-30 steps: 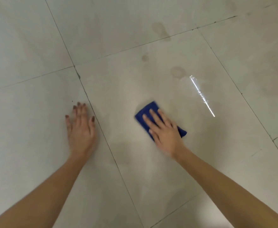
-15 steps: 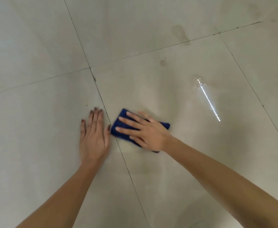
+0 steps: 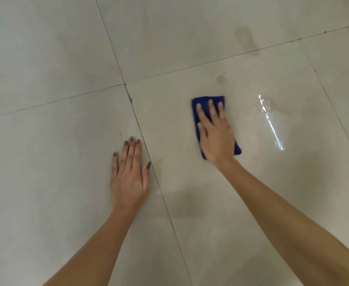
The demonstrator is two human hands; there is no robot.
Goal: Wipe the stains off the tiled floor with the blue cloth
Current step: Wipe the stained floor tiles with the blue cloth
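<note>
A folded blue cloth (image 3: 203, 101) lies on the pale tiled floor (image 3: 45, 58). My right hand (image 3: 215, 133) presses flat on it, fingers spread and pointing away from me, covering most of it. My left hand (image 3: 129, 174) rests palm down on the bare tile to the left, just beside a grout line, holding nothing. A small brown stain (image 3: 221, 79) sits just beyond the cloth. A longer footprint-like stain (image 3: 246, 41) lies farther off across a grout joint. A faint dark smudge (image 3: 187, 209) shows near my forearms.
A wet streak (image 3: 269, 120) glints with reflected light to the right of the cloth. Dark grout lines (image 3: 137, 120) cross the floor between large beige tiles. Nothing else stands on the floor in view.
My right hand slid the cloth from beside my left hand to the right and farther away, turning it lengthwise. My left hand stayed planted on the tile.
</note>
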